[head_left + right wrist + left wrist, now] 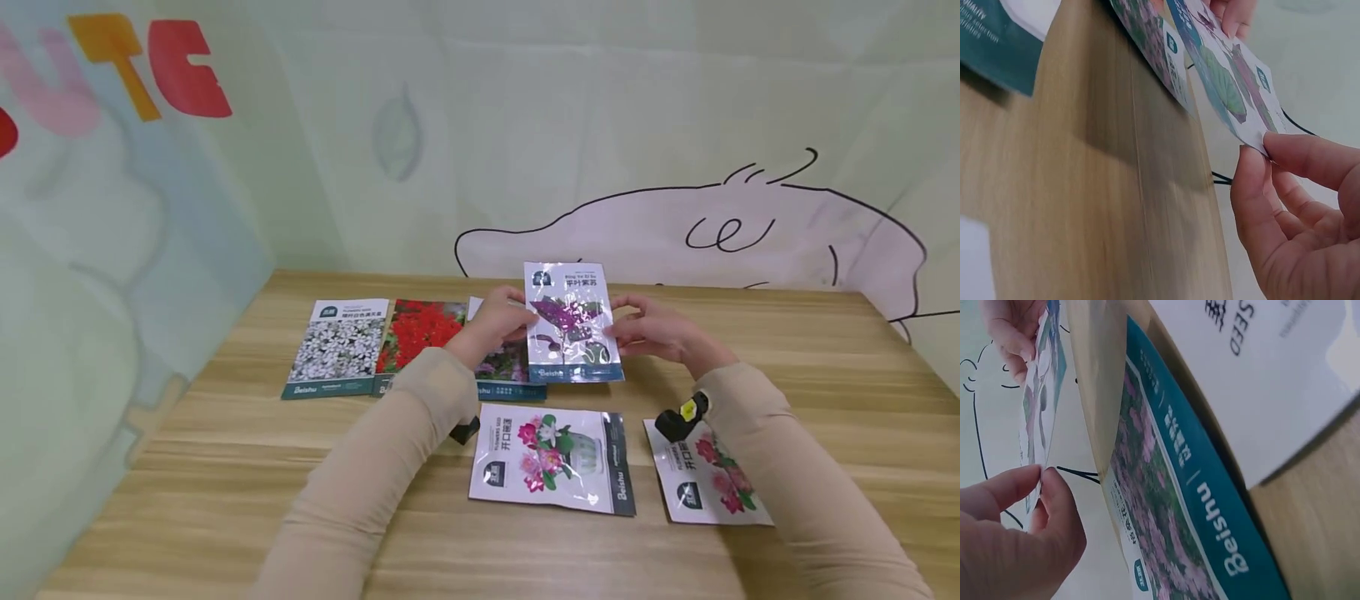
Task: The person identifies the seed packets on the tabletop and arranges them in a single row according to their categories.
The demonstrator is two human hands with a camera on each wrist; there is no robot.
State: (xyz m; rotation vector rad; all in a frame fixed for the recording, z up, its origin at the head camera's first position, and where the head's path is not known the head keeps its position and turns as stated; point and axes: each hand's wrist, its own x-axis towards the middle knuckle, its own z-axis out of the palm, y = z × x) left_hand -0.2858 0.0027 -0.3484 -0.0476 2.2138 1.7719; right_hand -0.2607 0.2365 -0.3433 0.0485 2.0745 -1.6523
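A seed packet with purple leaves (570, 321) is held up off the table between both hands. My left hand (498, 321) pinches its left edge between thumb and fingers; the left wrist view shows that pinch of the left hand (1029, 531) closely. On the opposite edge, my right hand (660, 332) pinches the packet, and in the right wrist view the right hand (1304, 206) has thumb and forefinger on it. Partly hidden behind the left hand and the raised packet lies a pink-flower packet (506, 367), seen more fully as the pink-flower packet (1160, 506) in the left wrist view.
Along the back left lie a white-flower packet (335, 350) and a red-flower packet (420, 329). Closer in, a packet with a flower vase (551, 458) lies sideways. Another pink-flower vase packet (705, 483) is partly under the right forearm. A printed cloth (525, 125) stands behind the wooden table (187, 500).
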